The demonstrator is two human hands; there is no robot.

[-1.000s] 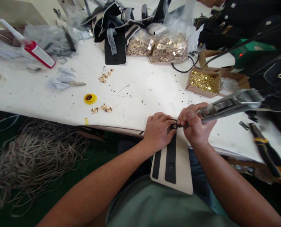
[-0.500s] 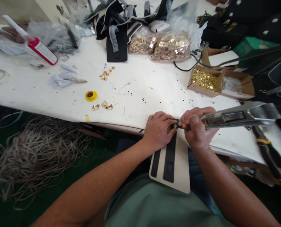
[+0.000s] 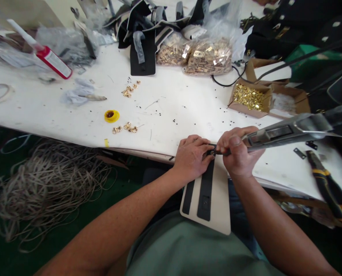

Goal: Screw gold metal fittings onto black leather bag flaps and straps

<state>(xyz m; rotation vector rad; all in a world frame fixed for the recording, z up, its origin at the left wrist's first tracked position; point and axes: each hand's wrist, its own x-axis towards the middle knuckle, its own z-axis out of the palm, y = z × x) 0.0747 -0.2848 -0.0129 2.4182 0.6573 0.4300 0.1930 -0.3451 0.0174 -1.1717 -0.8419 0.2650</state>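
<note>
Cream sheet, smooth, with rounded lower corners: the panel point(image 3: 220, 201) lies with its upper end on the white table point(image 3: 175, 94) and its lower part out over the edge, above the person's lap. Two black strips run along it; the longer strap point(image 3: 207, 184) carries a small stitched-looking patch and a round dark fitting near its lower end.

Left hand point(image 3: 191, 158) spread low over the strap's upper end, fingers bent, thumb and forefinger only narrowly apart either side of it. Cannot tell whether it pinches or merely presses.

Right hand point(image 3: 241, 156) closed around the front of a grey metal tool point(image 3: 284, 132), thumb on top; the tool's thin dark nose points at the strap end between the left fingertips. Exact contact too small to read.

Against half a second ago: tool's rear end tipped higher, so the black two-hole plate point(image 3: 299, 153) shows below it again. Left hand unchanged on the strap.

Around: pliers point(image 3: 328, 188) with black-and-yellow handles, right of the tool hand; shiny gold bits point(image 3: 248, 97) heaped in a cardboard box point(image 3: 247, 109); matted grey cord point(image 3: 50, 188), tangled, on the green floor point(image 3: 100, 224).
</note>
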